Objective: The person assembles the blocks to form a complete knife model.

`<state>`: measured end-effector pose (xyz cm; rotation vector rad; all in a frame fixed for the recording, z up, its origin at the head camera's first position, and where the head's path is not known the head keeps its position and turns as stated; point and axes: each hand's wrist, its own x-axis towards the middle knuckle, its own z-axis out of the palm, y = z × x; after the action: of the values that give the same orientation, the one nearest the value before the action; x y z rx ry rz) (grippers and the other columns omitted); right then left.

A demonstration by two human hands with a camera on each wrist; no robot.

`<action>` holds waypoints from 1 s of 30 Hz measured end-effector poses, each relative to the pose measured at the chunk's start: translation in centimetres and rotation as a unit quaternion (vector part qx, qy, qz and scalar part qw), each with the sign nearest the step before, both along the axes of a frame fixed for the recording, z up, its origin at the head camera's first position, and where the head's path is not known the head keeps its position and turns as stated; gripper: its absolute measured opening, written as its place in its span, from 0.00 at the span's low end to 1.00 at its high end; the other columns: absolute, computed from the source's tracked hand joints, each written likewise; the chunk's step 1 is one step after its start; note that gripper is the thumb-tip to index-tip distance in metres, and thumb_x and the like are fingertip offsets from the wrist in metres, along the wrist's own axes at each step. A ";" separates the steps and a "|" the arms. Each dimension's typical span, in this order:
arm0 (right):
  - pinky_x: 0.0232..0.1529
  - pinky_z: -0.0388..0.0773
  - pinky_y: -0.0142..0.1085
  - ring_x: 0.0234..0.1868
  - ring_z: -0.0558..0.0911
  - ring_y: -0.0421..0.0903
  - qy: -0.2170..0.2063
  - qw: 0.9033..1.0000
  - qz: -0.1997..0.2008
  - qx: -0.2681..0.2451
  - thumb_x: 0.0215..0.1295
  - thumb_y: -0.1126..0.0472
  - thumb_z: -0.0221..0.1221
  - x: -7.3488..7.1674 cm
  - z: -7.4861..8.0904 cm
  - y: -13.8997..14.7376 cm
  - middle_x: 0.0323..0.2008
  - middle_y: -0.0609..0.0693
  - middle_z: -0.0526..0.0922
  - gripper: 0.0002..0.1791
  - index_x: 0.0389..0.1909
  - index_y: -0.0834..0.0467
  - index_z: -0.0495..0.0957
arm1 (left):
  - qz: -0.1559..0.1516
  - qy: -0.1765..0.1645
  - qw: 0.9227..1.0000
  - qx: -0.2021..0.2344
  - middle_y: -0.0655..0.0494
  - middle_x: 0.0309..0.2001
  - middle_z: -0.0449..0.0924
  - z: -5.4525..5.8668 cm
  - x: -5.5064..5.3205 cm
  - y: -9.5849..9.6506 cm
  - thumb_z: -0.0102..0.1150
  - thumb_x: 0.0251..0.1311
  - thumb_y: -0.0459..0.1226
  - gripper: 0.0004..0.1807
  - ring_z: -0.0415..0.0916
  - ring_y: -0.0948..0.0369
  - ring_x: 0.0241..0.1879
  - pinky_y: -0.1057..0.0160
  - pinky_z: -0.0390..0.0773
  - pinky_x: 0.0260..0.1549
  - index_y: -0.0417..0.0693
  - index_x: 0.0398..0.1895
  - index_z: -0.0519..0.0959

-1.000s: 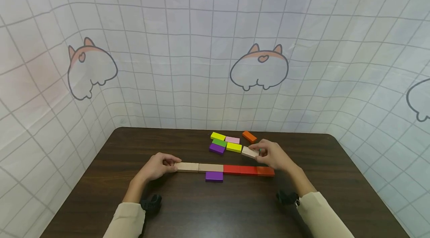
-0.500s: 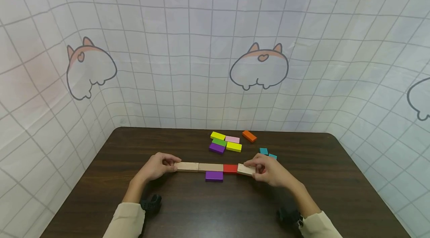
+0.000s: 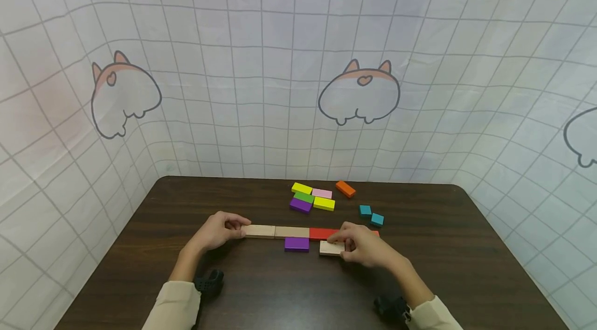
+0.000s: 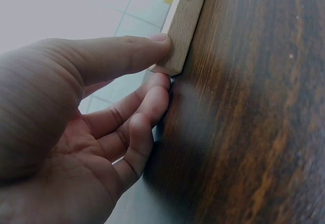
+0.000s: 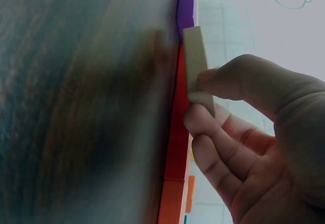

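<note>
In the head view a row runs left to right: two plain wooden blocks, then red blocks, partly hidden by my right hand. My left hand grips the outer end of the leftmost plain wooden block; the left wrist view has the thumb on that block's side. A purple block lies against the row's near side. Between thumb and fingertips, my right hand pinches another plain wooden block, just in front of the red blocks and right of the purple one.
Behind the row lie yellow blocks, a green block, a pink block, a second purple block and an orange block. Two small blue blocks sit at the right. A grid-patterned cloth stands behind the dark table.
My right hand has carried its plain wooden block from beside the rear cluster, over the red blocks, to the near side of the row. The left hand has stayed in place.
</note>
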<state>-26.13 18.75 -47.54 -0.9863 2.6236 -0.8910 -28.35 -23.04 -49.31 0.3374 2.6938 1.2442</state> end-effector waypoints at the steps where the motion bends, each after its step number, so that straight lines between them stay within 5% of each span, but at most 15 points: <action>1: 0.33 0.76 0.28 0.30 0.75 0.34 0.000 1.000 0.000 0.003 0.63 0.70 0.64 0.0 0.0 -0.1 0.38 0.47 0.76 0.19 0.54 0.52 0.85 | 0.000 0.000 1.000 0.000 0.55 0.36 0.82 0.0 0.0 0.0 0.69 0.64 0.36 0.13 0.75 0.59 0.35 0.59 0.75 0.37 0.50 0.51 0.88; 19: 0.37 0.78 0.28 0.33 0.77 0.34 0.020 1.000 -0.013 0.020 0.64 0.67 0.66 0.4 0.4 0.1 0.40 0.47 0.80 0.14 0.50 0.53 0.87 | 0.005 0.003 1.000 -0.001 0.55 0.36 0.82 0.0 0.0 0.0 0.69 0.64 0.35 0.13 0.74 0.59 0.35 0.59 0.75 0.37 0.50 0.51 0.88; 30: 0.32 0.75 0.30 0.28 0.74 0.35 -0.011 1.000 -0.027 0.009 0.64 0.64 0.69 0.2 -0.1 0.4 0.29 0.42 0.79 0.11 0.47 0.55 0.86 | 0.000 0.004 1.000 0.007 0.55 0.36 0.81 -0.1 0.0 0.1 0.69 0.63 0.35 0.13 0.74 0.59 0.34 0.59 0.75 0.37 0.49 0.51 0.88</action>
<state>-25.93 19.15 -47.64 -0.9002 2.6479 -0.8820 -28.35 -22.97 -49.42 0.3466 2.6934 1.2646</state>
